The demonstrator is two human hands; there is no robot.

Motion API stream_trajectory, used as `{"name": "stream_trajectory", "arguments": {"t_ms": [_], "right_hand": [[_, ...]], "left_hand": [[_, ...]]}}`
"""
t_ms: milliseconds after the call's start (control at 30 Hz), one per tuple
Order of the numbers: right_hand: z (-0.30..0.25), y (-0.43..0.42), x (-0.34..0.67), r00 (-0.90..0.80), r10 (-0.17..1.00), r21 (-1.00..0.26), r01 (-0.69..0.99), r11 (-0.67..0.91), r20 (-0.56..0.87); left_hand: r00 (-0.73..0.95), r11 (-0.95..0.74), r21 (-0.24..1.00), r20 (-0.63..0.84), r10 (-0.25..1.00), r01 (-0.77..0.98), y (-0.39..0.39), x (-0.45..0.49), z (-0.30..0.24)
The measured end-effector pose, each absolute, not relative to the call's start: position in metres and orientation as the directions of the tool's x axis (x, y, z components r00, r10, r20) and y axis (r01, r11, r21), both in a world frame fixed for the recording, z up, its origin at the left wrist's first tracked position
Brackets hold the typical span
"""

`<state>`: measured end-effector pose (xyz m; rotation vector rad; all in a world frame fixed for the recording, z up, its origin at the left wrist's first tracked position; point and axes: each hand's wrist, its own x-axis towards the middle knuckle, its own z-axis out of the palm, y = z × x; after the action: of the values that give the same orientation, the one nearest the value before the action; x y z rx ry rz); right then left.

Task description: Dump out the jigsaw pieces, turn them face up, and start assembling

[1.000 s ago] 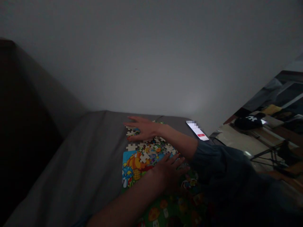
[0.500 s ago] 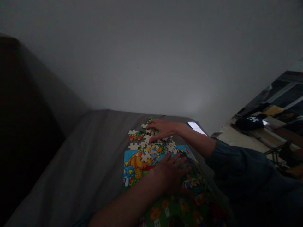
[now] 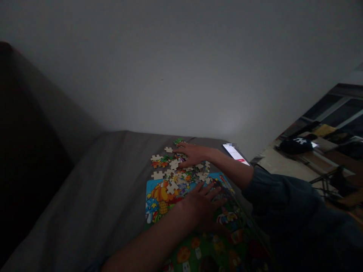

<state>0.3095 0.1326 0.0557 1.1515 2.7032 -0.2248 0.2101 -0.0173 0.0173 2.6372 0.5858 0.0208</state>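
My left hand (image 3: 202,204) lies with its fingers spread on a brightly coloured puzzle board (image 3: 154,190) with cartoon pictures. Beyond the board's far edge is a heap of jigsaw pieces (image 3: 187,175), some picture side up and others showing pale backs. Over that heap my right hand (image 3: 193,155) reaches with fingers apart, touching the pieces and hiding some of them. One pale piece (image 3: 168,150) lies near its fingertips, and a green piece (image 3: 178,141) is just beyond. Another pale piece (image 3: 172,187) rests on the board's upper part.
Grey cloth (image 3: 121,181) covers the surface under the board and pieces. A lit phone (image 3: 235,154) lies to the right of my right forearm. Behind stands a pale wall (image 3: 170,75). A dark cap (image 3: 296,145) sits among furniture at the far right.
The view has shifted slightly. My right hand's fingers have moved a little over the heap, and the green piece and pale piece near the fingertips show more. My left hand stays on the board.
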Motion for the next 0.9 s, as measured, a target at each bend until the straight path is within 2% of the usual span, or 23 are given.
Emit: {"name": "stream_trajectory", "arguments": {"t_ms": [233, 467, 633, 900], "right_hand": [[0.049, 0.113, 0.298, -0.750, 0.655, -0.084, 0.661, 0.745, -0.092], [0.076, 0.133, 0.328, -0.691, 0.720, -0.176, 0.703, 0.689, 0.065], [0.082, 0.144, 0.354, -0.677, 0.735, -0.229, 0.712, 0.664, 0.027], [0.073, 0.123, 0.355, -0.731, 0.681, -0.226, 0.673, 0.704, -0.057]], "left_hand": [[0.910, -0.808, 0.442, -0.052, 0.411, 0.390, -0.015, 0.211, 0.014], [0.908, -0.807, 0.442, -0.045, 0.416, 0.391, -0.015, 0.209, 0.014], [0.907, -0.804, 0.442, -0.060, 0.417, 0.399, -0.014, 0.208, 0.014], [0.912, -0.812, 0.434, -0.065, 0.404, 0.391, -0.013, 0.209, 0.013]]}}
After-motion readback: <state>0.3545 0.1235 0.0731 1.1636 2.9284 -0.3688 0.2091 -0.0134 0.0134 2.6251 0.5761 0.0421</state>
